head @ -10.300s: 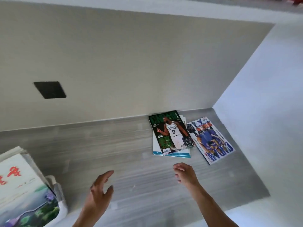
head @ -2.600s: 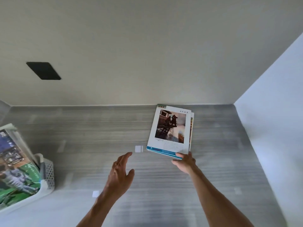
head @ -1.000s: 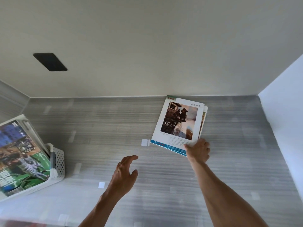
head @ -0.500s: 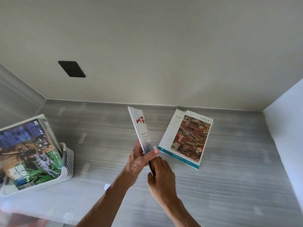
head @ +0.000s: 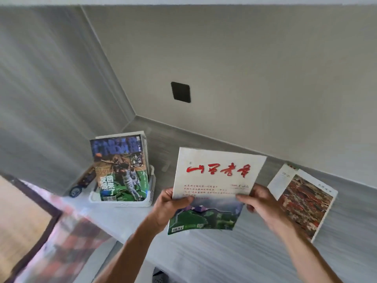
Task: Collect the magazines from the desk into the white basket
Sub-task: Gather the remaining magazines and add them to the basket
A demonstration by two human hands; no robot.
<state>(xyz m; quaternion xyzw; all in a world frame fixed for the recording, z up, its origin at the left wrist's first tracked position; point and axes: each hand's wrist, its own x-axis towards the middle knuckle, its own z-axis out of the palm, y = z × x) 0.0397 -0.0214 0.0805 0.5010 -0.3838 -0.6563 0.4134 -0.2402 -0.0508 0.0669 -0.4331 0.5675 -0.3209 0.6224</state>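
Holding magazine (head: 216, 186) by both side edges, left hand (head: 170, 205) and right hand (head: 259, 201) fingers clamped, cover upright for slotting into basket (head: 122, 203); last magazine (head: 304, 203) flat on worktop (head: 255, 256).

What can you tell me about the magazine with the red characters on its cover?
The magazine with red characters is thin, with a glossy paper cover: cream at the top with large red brush characters and small red lines of text, a green landscape picture below, and a barcode near the bottom left corner. It is held above the grey desk, cover toward the camera and slightly tilted. The left hand grips its left edge and the right hand pinches its right edge. It touches nothing else.
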